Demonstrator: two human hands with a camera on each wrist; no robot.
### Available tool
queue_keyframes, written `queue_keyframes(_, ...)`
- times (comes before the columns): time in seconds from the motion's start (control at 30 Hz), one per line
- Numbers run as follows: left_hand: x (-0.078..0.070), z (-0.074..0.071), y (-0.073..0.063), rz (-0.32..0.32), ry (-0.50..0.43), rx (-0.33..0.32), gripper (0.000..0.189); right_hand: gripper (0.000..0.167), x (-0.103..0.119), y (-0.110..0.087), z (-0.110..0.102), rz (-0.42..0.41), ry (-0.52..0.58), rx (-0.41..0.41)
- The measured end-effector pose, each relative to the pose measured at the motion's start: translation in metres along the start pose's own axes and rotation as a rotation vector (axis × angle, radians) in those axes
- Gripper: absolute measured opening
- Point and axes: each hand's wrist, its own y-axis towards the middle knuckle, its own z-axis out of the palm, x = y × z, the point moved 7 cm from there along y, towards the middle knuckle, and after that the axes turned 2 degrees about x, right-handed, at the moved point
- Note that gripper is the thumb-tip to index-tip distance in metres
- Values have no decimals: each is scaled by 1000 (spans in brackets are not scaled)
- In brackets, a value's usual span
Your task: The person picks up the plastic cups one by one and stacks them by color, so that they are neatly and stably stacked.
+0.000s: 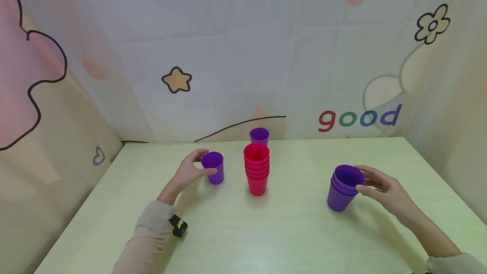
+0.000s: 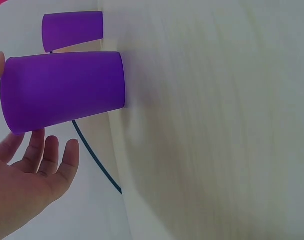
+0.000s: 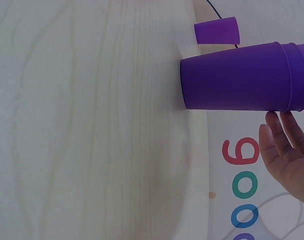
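In the head view, my left hand (image 1: 190,168) grips a single purple cup (image 1: 216,176) near its rim, thumb on the near side and fingers around the far side. The left wrist view has that cup (image 2: 64,90) on its side in the picture, its base at the tabletop. To the right, my right hand (image 1: 388,191) holds a stack of nested purple cups (image 1: 338,198) by the upper rims, with thumb and fingers on its right side. In the right wrist view, fingers (image 3: 274,135) touch the stack (image 3: 232,80) near its rims.
Between the hands stands a tall stack of nested red cups (image 1: 257,183). Another purple cup (image 1: 259,133) is behind it, partly hidden, by the back edge of the pale table (image 1: 289,231). A printed curtain (image 1: 236,67) hangs behind the table.
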Motion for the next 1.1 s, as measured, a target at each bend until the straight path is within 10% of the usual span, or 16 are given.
queue_keyframes(1.1, -27, -13, -7, 96, 76, -77, 59, 47, 0, 1, 1, -18, 16, 4)
